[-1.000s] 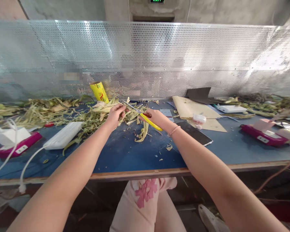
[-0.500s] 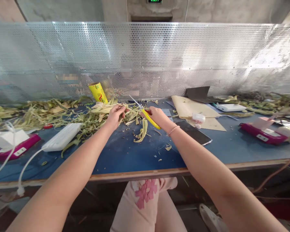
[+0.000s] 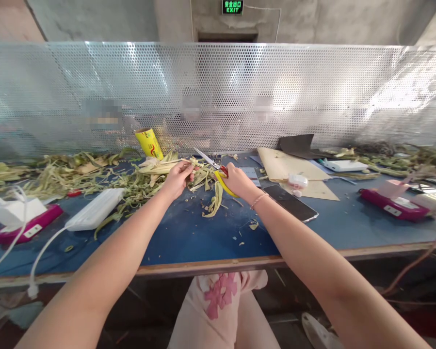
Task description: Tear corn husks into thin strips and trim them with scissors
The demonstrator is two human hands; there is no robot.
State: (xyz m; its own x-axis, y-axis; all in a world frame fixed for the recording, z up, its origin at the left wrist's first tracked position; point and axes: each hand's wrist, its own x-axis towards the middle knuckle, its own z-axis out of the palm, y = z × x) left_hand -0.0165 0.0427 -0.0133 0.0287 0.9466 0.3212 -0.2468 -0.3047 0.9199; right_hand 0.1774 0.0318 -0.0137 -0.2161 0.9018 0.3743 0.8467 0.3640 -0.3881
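Observation:
My right hand (image 3: 237,180) is closed around scissors (image 3: 223,184) with yellow and red handles, their metal blades pointing up and left toward my other hand. My left hand (image 3: 179,179) pinches a pale piece of dried plant (image 3: 193,163) close to the blade tips, its lower fingers curled. Between and behind the hands lies a heap of dry, greenish-yellow leaves and stalks (image 3: 159,167). One curled dry leaf (image 3: 215,201) lies on the blue table (image 3: 203,237) just below the scissors.
A yellow tube (image 3: 148,144) leans behind the heap, before a perforated metal screen (image 3: 225,72). To the left are a white power strip (image 3: 96,208) and a magenta one (image 3: 48,218). A phone (image 3: 292,202), brown paper (image 3: 286,165) and another magenta strip (image 3: 392,206) lie right.
The view has tilted up slightly. My right hand has turned the scissors a little, so their blades look broader and red on the handle shows more. Both hands keep their holds.

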